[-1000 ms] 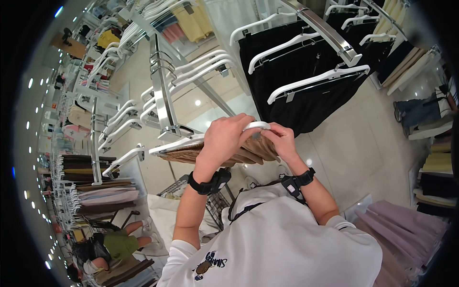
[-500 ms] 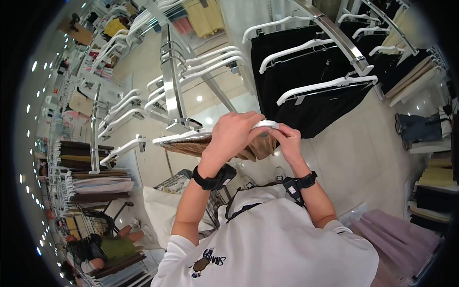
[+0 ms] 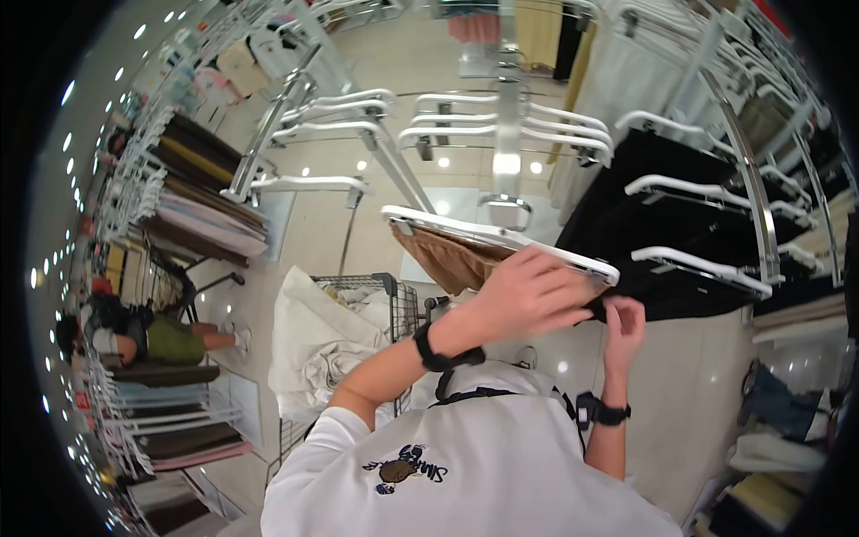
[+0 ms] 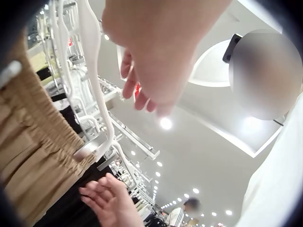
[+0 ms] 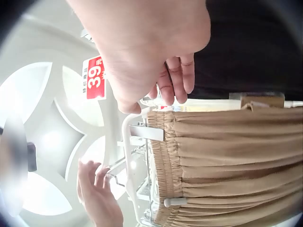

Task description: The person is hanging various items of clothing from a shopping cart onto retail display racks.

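Note:
A white hanger (image 3: 447,220) with tan elastic-waist bottoms (image 3: 438,259) clipped to it is at the front end of a metal rail (image 3: 508,161). My left hand (image 3: 537,291) is over the hanger's right part in the head view, blurred. In the left wrist view that hand (image 4: 156,61) is beside the hanger (image 4: 92,56), fingers loose and apart from it. My right hand (image 3: 624,329) is just below the hanger's right end, its fingers loosely bent and holding nothing. A metal clip (image 5: 150,133) grips the gathered waistband (image 5: 165,165) in the right wrist view.
Black garments (image 3: 644,215) hang on white hangers at the right. Bare hangers (image 3: 447,132) are on the rail behind. A cart (image 3: 403,313) with pale cloth (image 3: 304,340) stands at the left. Farther left is a person in green shorts (image 3: 174,340).
Both hands have let go of the hanger's right end, and the right hand has drawn back below it. The head view has turned, so the rail and hanger appear farther right.

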Motion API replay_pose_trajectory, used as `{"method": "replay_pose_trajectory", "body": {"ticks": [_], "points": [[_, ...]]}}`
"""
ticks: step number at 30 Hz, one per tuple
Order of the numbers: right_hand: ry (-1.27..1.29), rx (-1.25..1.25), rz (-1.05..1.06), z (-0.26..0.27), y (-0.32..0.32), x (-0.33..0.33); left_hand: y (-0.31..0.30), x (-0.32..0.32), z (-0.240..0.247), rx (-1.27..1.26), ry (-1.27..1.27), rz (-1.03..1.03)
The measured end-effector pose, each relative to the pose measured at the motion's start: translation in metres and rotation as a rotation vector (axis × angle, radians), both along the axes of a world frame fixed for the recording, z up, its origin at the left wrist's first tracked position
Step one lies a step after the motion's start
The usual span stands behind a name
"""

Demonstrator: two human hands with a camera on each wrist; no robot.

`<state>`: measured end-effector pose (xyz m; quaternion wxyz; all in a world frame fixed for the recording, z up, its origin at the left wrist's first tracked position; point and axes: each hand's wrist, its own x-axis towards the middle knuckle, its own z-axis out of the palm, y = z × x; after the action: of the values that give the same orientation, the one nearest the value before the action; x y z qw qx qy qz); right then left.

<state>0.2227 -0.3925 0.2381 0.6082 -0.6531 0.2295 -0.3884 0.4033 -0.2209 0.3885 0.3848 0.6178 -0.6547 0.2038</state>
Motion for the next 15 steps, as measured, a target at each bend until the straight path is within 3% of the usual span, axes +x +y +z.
{"method": "replay_pose_trajectory", "body": {"ticks": [2, 3, 4, 5, 7, 8, 10, 12, 13, 15], "points": [[0.081, -0.104, 0.043, 0.012, 0.001, -0.017, 0.061, 0.011, -0.034, -0.095, 0.139, 0.072], [0.144, -0.053, 0.278, 0.029, 0.007, -0.021, 0.085, 0.022, -0.048, -0.227, 0.196, 0.183], [0.206, -0.002, 0.507, 0.047, 0.013, -0.019, 0.107, 0.036, -0.068, -0.317, 0.355, 0.413], [0.179, -0.102, 0.583, 0.072, 0.029, -0.003, 0.125, 0.045, -0.081, -0.404, 0.517, 0.638], [0.092, -0.351, 0.679, 0.127, 0.074, 0.049, 0.143, 0.069, -0.072, -0.321, 0.739, 0.878], [0.028, -0.500, 0.696, 0.152, 0.097, 0.080, 0.147, 0.078, -0.074, -0.333, 0.751, 0.881], [-0.091, -0.773, 0.634, 0.184, 0.136, 0.137, 0.150, 0.095, -0.084, -0.295, 0.948, 0.624], [-0.090, -1.052, 0.478, 0.185, 0.155, 0.193, 0.152, 0.115, -0.109, -0.264, 1.071, 0.530], [-0.085, -1.066, 0.487, 0.179, 0.154, 0.212, 0.153, 0.121, -0.123, -0.210, 1.182, 0.435], [0.271, -1.254, 0.544, 0.168, 0.152, 0.239, 0.153, 0.125, -0.133, -0.258, 1.248, 0.364]]}}
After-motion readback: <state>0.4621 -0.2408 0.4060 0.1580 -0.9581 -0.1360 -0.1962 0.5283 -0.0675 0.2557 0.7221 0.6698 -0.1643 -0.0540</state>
